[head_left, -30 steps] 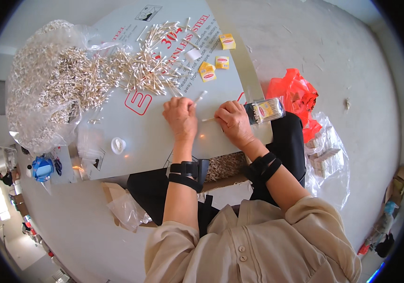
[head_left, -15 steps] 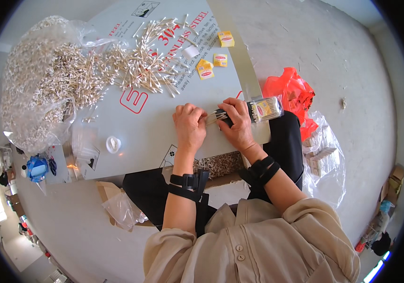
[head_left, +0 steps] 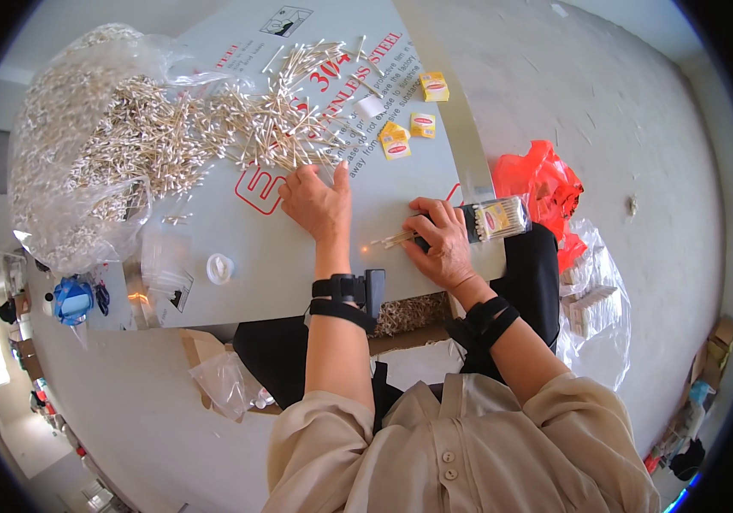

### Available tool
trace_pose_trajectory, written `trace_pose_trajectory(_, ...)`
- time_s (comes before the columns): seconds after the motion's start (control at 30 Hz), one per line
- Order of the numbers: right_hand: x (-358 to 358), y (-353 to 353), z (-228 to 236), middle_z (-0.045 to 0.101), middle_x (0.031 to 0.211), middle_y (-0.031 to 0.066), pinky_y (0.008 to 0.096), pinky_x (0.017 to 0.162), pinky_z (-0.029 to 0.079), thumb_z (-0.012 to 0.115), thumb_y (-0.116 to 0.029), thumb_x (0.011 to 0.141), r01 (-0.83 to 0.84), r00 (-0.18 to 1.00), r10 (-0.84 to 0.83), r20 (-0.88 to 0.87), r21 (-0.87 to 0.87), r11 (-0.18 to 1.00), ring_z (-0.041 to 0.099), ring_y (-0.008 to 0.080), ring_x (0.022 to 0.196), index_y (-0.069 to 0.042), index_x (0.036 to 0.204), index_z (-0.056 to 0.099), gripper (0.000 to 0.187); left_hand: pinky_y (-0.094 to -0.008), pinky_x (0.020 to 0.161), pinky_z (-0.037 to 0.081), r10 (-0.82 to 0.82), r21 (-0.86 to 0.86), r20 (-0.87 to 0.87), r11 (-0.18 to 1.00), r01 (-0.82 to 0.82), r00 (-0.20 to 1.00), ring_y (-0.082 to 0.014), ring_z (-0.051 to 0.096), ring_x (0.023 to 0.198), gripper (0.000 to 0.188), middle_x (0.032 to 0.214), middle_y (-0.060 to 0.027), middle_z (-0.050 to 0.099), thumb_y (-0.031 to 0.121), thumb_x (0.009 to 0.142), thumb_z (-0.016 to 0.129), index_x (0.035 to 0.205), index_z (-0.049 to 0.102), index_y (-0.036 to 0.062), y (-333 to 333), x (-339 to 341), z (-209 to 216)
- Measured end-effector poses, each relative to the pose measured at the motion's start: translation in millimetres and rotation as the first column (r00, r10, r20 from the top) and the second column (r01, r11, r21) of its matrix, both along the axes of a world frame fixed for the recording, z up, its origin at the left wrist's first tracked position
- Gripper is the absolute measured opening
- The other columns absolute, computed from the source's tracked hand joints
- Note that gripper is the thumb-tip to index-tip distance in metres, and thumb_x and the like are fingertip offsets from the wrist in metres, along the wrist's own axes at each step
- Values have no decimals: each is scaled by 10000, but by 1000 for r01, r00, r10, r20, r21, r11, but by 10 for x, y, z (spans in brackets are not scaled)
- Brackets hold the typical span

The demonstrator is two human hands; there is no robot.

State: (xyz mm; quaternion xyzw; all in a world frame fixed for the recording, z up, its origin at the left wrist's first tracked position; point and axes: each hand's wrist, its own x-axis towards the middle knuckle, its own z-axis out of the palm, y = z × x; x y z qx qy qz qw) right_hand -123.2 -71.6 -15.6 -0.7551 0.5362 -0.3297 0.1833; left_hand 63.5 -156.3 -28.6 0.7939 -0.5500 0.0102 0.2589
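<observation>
My left hand is at the near edge of a heap of cotton swabs, its thumb and fingers apart and its fingertips beside the swabs. My right hand rests on the table with fingers closed round a few cotton swabs, whose tips stick out to the left. Under that hand lies a dark piece, mostly hidden by the fingers. Touching it on the right is a clear pack of cotton swabs with a yellow card inside.
Small yellow cards lie beyond my hands. A clear bag spills swabs at the left; a white round tub stands nearer. Right of the table are a red plastic bag and a clear bag of packs. A box of swabs sits below the edge.
My left hand has left the swabs by my right hand and moved away from me to the heap, its fingers spreading. My right hand keeps its place by the pack.
</observation>
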Motion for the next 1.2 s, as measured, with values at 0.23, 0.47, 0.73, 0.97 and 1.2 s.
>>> trace_pose_trajectory(0.23, 28, -9, 5, 577, 1126, 70, 413, 855, 395, 708, -134, 659, 3, 1000, -3, 16, -3, 1000, 538, 281, 1049, -98, 834, 590, 214, -462, 820, 411, 20, 177, 64, 984, -31, 998, -308, 549, 979, 218, 935, -95, 628, 280, 822, 688, 890, 622, 83, -2, -41, 12)
trace_pose_trajectory(0.47, -8, -13, -6, 571, 1164, 86, 419, 877, 389, 723, -143, 673, -21, 1000, 22, -11, 9, 1000, 537, 293, 1074, -94, 858, 592, 232, -445, 781, 380, -244, 116, -18, 963, 244, 970, -292, 538, 899, 122, 852, -63, 585, 87, 785, 695, 822, 579, 99, 625, -105, 77)
trace_pose_trajectory(0.73, -1, -21, 5, 546, 1230, 95, 426, 893, 380, 754, -199, 674, -11, 1000, 12, -20, 55, 998, 513, 306, 1112, -76, 984, 548, 392, -436, 790, 401, -535, 82, -228, 822, 564, 813, -292, 528, 910, 184, 867, -67, 575, 17, 746, 691, 885, 597, 92, 529, 99, 158)
trace_pose_trajectory(0.97, 16, -22, 4, 539, 1241, 84, 421, 895, 374, 768, -227, 683, -9, 999, 13, -40, 87, 996, 508, 300, 1115, -83, 1014, 536, 429, -425, 943, 403, -640, -4, -161, 762, 648, 752, -280, 494, 1087, 403, 1061, -67, 574, -14, 658, 760, 1022, 648, 120, -25, 335, 334)
trace_pose_trajectory(1.2, 21, -25, -2, 547, 1225, 81, 419, 891, 377, 763, -248, 692, 2, 999, 1, -37, 87, 996, 512, 296, 1107, -81, 1045, 542, 448, -407, 919, 389, -729, 157, -119, 656, 738, 674, -252, 499, 1069, 363, 996, -14, 577, 51, 649, 803, 964, 641, 129, -25, 323, 295)
